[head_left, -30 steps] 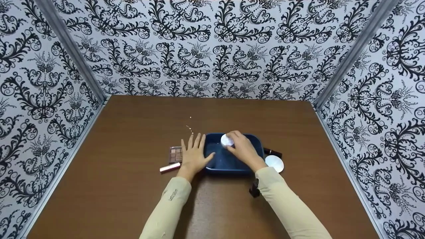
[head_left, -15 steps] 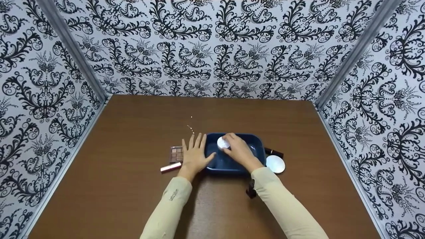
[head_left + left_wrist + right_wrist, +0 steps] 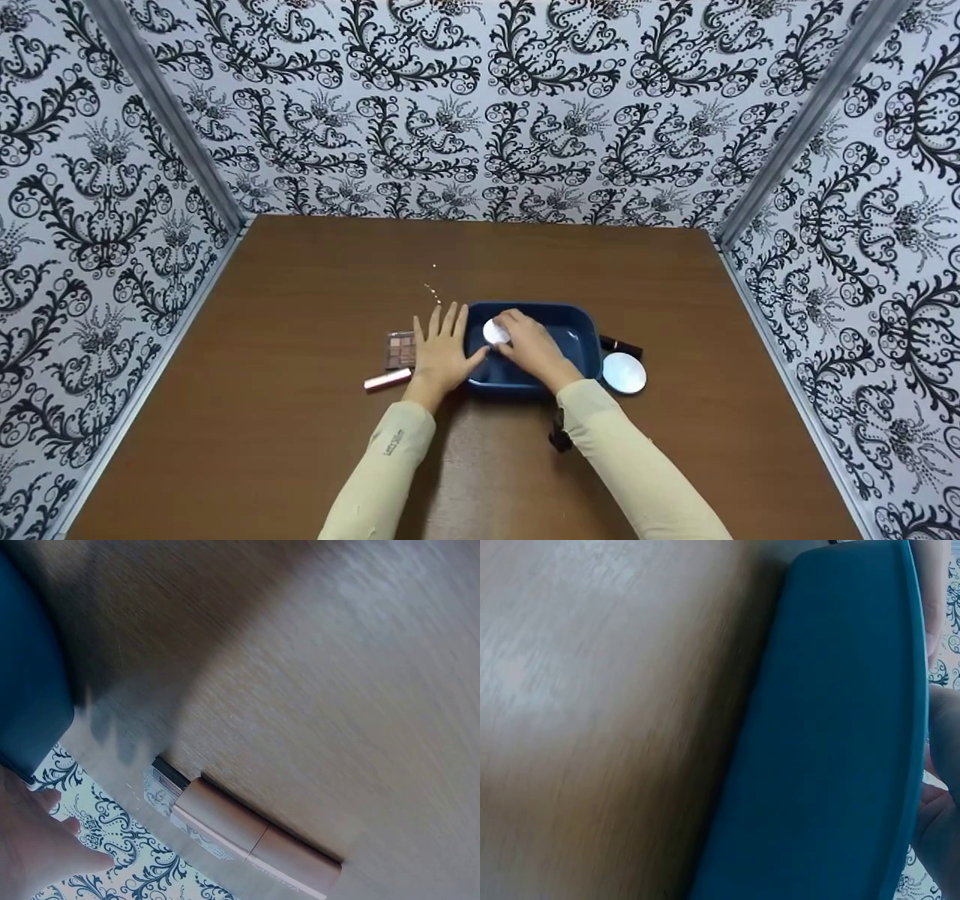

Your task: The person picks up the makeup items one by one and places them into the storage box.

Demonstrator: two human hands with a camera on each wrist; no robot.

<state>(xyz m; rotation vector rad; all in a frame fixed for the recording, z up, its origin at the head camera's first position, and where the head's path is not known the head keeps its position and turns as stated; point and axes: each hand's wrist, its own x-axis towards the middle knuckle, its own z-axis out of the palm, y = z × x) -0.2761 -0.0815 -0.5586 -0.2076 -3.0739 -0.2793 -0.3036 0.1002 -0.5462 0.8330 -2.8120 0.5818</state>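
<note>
In the head view my right hand (image 3: 531,349) reaches into a dark blue rectangular tray (image 3: 574,341) and holds a small round white disc (image 3: 493,331) by its edge, over the tray's left part. What kind of disc it is I cannot tell. My left hand (image 3: 441,360) lies along the left rim with fingers spread straight, thumb reaching over the rim. The left wrist view catches part of the left hand (image 3: 45,859) beside the tray (image 3: 26,667). The tray's outer wall (image 3: 825,727) fills much of the right wrist view, with the right hand (image 3: 943,757) partly visible behind its rim.
Left of the tray lie an eyeshadow palette (image 3: 399,351), partly behind the left hand, and a pinkish lipstick-like tube (image 3: 387,379). To the right are a black tube (image 3: 622,346) and a larger round white disc (image 3: 624,373). A thin chain-like piece (image 3: 433,292) lies behind.
My right hand has moved left and slightly toward me with the white disc, from the tray's middle to its left part. The left hand has stayed in place at the rim.
</note>
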